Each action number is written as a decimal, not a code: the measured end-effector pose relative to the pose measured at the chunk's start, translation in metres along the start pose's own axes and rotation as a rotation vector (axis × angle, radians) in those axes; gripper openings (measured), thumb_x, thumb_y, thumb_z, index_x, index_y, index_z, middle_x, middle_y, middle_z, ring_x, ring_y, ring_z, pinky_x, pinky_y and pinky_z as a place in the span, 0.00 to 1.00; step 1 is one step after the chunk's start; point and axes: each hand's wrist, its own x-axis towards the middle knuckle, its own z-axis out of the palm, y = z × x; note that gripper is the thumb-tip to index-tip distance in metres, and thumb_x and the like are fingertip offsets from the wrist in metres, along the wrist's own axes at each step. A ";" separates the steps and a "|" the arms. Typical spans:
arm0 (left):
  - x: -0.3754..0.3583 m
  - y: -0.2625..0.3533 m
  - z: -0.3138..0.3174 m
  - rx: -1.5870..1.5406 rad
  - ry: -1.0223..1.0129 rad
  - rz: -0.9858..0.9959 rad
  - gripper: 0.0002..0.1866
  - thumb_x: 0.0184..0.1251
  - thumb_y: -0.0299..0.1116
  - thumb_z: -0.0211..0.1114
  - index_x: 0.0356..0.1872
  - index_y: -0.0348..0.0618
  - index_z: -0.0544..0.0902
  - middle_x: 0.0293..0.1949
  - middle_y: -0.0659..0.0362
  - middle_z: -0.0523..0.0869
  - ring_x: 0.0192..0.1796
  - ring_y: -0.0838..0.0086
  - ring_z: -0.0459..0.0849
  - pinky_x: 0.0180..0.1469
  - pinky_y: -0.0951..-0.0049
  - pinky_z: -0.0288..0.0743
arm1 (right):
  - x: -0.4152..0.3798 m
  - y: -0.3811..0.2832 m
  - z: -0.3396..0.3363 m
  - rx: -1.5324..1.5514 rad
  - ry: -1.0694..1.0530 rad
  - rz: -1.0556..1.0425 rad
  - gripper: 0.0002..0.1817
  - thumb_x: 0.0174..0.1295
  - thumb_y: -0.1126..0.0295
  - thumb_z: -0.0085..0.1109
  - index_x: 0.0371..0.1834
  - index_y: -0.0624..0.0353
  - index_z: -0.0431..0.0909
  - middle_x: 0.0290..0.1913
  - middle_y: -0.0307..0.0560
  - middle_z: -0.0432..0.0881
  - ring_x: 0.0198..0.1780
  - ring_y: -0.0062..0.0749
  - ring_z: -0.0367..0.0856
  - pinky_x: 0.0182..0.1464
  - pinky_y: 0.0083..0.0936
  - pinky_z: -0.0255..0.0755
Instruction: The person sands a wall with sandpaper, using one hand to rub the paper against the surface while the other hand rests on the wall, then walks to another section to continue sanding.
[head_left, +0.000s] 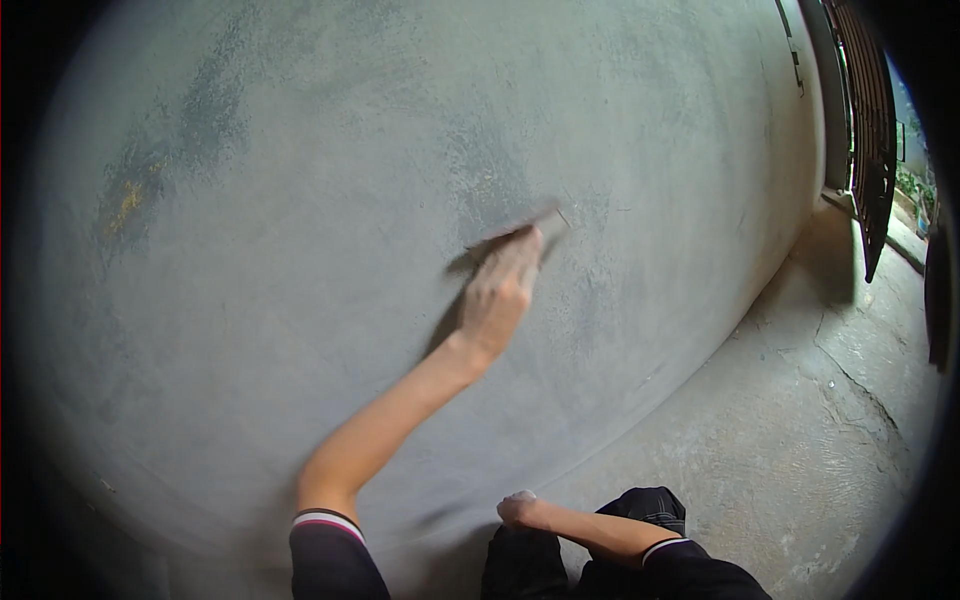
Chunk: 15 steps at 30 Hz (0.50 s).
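Note:
My left hand [497, 300] reaches up to the grey wall [330, 250], with its fingers closed over a thin, flat, brownish-grey sheet [551, 221]. The sheet is smeared by motion, and its exact kind does not show. One side of it lies along the wall surface, and a shadow falls beneath the hand. Low in the view, my right hand [517, 508] rests closed over my dark-trousered knee. A small pale spot shows at its fingers, but what they hold, if anything, is hidden.
The wall carries rough darker patches and a yellowish spot [128, 205] at left. A cracked concrete floor [780, 400] stretches along its foot at right. An open metal gate [866, 120] stands at the far right, with green plants [914, 188] beyond.

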 end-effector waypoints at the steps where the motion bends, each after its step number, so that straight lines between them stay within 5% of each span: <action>1: 0.019 -0.010 -0.019 0.178 0.048 -0.049 0.24 0.70 0.22 0.50 0.66 0.26 0.63 0.69 0.41 0.64 0.71 0.56 0.65 0.73 0.62 0.61 | 0.002 0.002 -0.001 0.014 0.011 0.040 0.15 0.57 0.67 0.58 0.46 0.54 0.85 0.50 0.50 0.85 0.53 0.43 0.83 0.50 0.39 0.78; 3: 0.059 -0.032 -0.050 0.344 0.247 -0.178 0.23 0.70 0.21 0.50 0.66 0.27 0.64 0.70 0.42 0.62 0.73 0.56 0.60 0.74 0.62 0.58 | -0.001 -0.001 -0.002 0.036 0.036 0.024 0.14 0.57 0.67 0.58 0.46 0.54 0.85 0.50 0.50 0.85 0.54 0.43 0.83 0.50 0.39 0.78; 4: 0.070 -0.043 -0.058 0.364 0.375 -0.157 0.25 0.62 0.17 0.60 0.62 0.28 0.70 0.68 0.44 0.67 0.69 0.58 0.69 0.71 0.65 0.67 | -0.001 -0.003 -0.003 0.056 0.070 -0.001 0.14 0.58 0.66 0.58 0.46 0.54 0.85 0.51 0.49 0.84 0.54 0.42 0.82 0.50 0.39 0.78; 6: 0.061 -0.031 -0.044 0.417 0.213 -0.166 0.23 0.69 0.20 0.52 0.64 0.26 0.66 0.67 0.41 0.67 0.70 0.55 0.66 0.72 0.63 0.63 | -0.002 -0.001 -0.001 0.058 0.041 -0.018 0.15 0.58 0.65 0.56 0.46 0.56 0.83 0.50 0.52 0.84 0.53 0.45 0.82 0.51 0.40 0.78; 8: 0.016 -0.003 -0.007 0.226 0.045 -0.045 0.24 0.65 0.18 0.56 0.63 0.26 0.68 0.66 0.42 0.70 0.67 0.56 0.71 0.69 0.64 0.68 | 0.000 0.002 -0.005 0.034 0.022 -0.032 0.15 0.59 0.65 0.55 0.46 0.58 0.82 0.48 0.54 0.84 0.52 0.48 0.82 0.51 0.42 0.77; 11: 0.003 -0.001 -0.002 0.133 0.120 0.001 0.25 0.63 0.17 0.57 0.63 0.27 0.69 0.67 0.45 0.70 0.66 0.58 0.73 0.67 0.66 0.71 | -0.001 0.005 -0.002 0.029 0.061 -0.026 0.17 0.58 0.62 0.54 0.46 0.60 0.81 0.46 0.54 0.85 0.52 0.49 0.82 0.51 0.43 0.77; 15: 0.047 -0.029 -0.051 0.212 0.286 -0.214 0.26 0.65 0.19 0.56 0.65 0.28 0.67 0.69 0.46 0.67 0.70 0.57 0.67 0.72 0.61 0.64 | 0.020 0.006 0.006 -0.041 -0.013 -0.132 0.25 0.59 0.56 0.57 0.55 0.61 0.75 0.54 0.55 0.81 0.58 0.49 0.77 0.56 0.43 0.74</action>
